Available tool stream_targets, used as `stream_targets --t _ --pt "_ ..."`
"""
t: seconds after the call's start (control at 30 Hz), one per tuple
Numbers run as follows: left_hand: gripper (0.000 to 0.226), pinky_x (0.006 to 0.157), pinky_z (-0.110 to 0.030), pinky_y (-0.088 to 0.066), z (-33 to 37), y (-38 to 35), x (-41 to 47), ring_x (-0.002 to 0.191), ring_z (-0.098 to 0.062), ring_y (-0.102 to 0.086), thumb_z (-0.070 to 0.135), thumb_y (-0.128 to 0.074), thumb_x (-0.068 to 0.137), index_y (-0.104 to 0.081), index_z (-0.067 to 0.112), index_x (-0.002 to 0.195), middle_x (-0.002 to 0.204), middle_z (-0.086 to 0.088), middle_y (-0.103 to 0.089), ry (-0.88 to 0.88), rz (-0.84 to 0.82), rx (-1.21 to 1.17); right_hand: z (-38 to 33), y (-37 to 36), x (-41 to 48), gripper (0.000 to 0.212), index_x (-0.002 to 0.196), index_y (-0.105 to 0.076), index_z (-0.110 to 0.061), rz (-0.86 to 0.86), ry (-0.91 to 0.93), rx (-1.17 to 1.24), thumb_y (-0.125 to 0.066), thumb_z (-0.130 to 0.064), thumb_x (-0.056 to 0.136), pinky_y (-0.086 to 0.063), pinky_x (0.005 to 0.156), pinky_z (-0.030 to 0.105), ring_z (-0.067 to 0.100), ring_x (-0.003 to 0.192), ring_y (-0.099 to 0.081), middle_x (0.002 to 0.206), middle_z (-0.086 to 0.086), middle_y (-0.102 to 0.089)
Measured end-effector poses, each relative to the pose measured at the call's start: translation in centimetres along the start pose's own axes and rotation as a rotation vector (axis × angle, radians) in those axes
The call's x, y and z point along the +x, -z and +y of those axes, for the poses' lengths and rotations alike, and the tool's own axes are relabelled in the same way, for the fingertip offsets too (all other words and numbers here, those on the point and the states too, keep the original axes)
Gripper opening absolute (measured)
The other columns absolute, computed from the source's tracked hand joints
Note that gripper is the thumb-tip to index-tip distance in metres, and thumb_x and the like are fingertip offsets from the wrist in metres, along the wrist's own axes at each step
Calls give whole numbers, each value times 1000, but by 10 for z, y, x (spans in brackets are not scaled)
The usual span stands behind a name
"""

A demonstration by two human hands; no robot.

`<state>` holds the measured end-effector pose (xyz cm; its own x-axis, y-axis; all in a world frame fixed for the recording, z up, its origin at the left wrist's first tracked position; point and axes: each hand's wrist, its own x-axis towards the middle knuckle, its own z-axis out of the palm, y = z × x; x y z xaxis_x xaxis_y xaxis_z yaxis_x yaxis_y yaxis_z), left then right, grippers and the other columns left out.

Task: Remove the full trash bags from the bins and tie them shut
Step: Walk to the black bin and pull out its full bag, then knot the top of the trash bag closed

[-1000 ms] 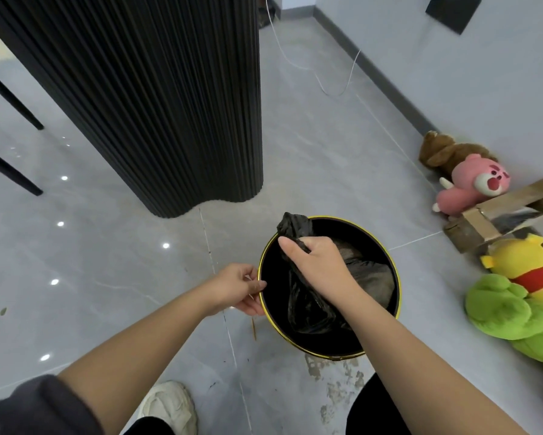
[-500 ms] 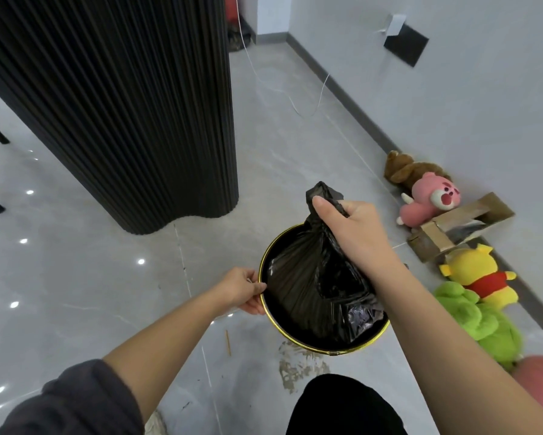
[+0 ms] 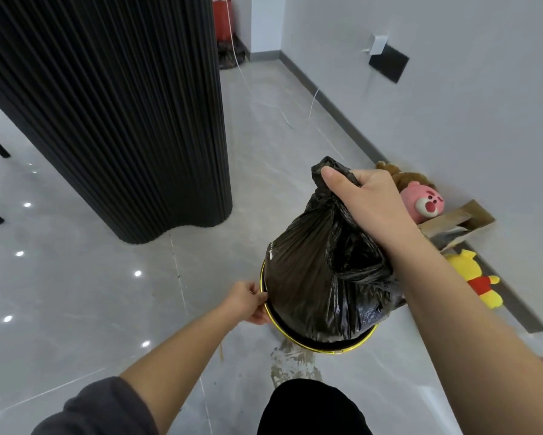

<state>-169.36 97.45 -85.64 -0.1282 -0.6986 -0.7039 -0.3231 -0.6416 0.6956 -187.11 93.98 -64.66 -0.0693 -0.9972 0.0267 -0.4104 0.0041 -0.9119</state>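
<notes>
Item: black trash bag (image 3: 320, 277), full and bulging, its neck bunched together. Position: suspended over the mouth of the bin (image 3: 311, 342), its lower part hiding most of the opening; whether the bottom was clear of the rim could not be told.

Item: right hand (image 3: 367, 199), closed in a fist around the gathered neck of the bag, thumb laid across the top.

Item: left hand (image 3: 248, 301), fingers pinched on the bin's left edge.

Item: round black bin with a yellow-gold rim, standing on grey glossy floor tiles (image 3: 75, 293), a dried stain (image 3: 292, 364) just in front of it.

Surroundings: black fluted column (image 3: 113, 114) to the left rear; along the right wall, a pink plush bear (image 3: 422, 204), a cardboard piece (image 3: 458, 224) and a yellow plush bear (image 3: 474, 277).
</notes>
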Motion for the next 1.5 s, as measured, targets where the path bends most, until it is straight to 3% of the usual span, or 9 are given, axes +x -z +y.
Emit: stream_targets --t 0.2,0.4,0.87,1.03,1.13,1.23,1.33,1.43,1.5 --pt "14 57 -31 -58 15 15 -27 48 -15 -66 11 -51 97 -47 6 84 71 -11 -65 27 29 -48 -23 -5 -4 47 63 -48 3 -43 32 19 -62 -34 89 -29 48 23 15 53 -37 59 9 -41" --pt "28 72 -39 -60 51 62 -98 82 -27 -72 31 -55 95 -54 7 108 102 -13 -68 -19 111 -80 -61 -29 -14 38 66 -53 -5 -121 62 97 -62 -33 89 -24 42 23 15 54 -33 67 9 -39" --pt "30 88 -42 -51 28 159 -183 107 -21 -58 22 -50 96 -52 15 126 118 -6 -60 -140 522 -62 -95 -158 -39 56 50 -23 -22 -309 118 307 -59 -32 91 -18 40 20 7 41 -21 38 -12 -21" --pt "28 84 -33 -50 -12 162 -157 101 -12 -58 14 -52 94 -51 21 122 121 1 -60 -204 432 23 -36 -209 -49 55 51 -23 -23 -303 14 314 -58 -33 92 -18 45 24 7 42 -23 42 -11 -21" --pt "38 96 -27 -47 -36 156 -144 114 -10 -56 8 -54 90 -48 23 125 121 8 -58 -253 280 101 7 -234 -62 55 50 -23 -24 -289 -99 293 -58 -35 91 -21 44 24 7 43 -25 42 -12 -23" --pt "74 98 -11 -40 -53 148 -138 124 2 -45 22 -71 79 -29 28 139 132 18 -46 -258 -49 221 45 -250 -71 54 50 -25 -23 -284 -186 239 -58 -36 90 -24 48 26 6 44 -27 42 -11 -25" --pt "104 108 -19 -34 -72 137 -123 132 9 -31 39 -84 63 -15 43 140 142 26 -29 -313 -185 301 68 -259 -76 52 52 -26 -23 -310 -233 218 -57 -39 89 -26 53 28 8 47 -30 45 -11 -28" --pt "103 107 -30 -38 -88 115 -107 133 0 -34 55 -82 56 -22 48 139 143 20 -32 -351 30 319 78 -262 -76 51 52 -25 -22 -302 -228 190 -56 -37 91 -25 51 27 6 46 -29 42 -12 -28" --pt "51 91 -27 -48 -96 108 -97 113 -5 -55 46 -73 73 -50 42 118 121 13 -57 -370 302 280 84 -262 -77 50 53 -27 -21 -303 -231 156 -54 -37 92 -27 51 26 5 46 -31 42 -12 -30"
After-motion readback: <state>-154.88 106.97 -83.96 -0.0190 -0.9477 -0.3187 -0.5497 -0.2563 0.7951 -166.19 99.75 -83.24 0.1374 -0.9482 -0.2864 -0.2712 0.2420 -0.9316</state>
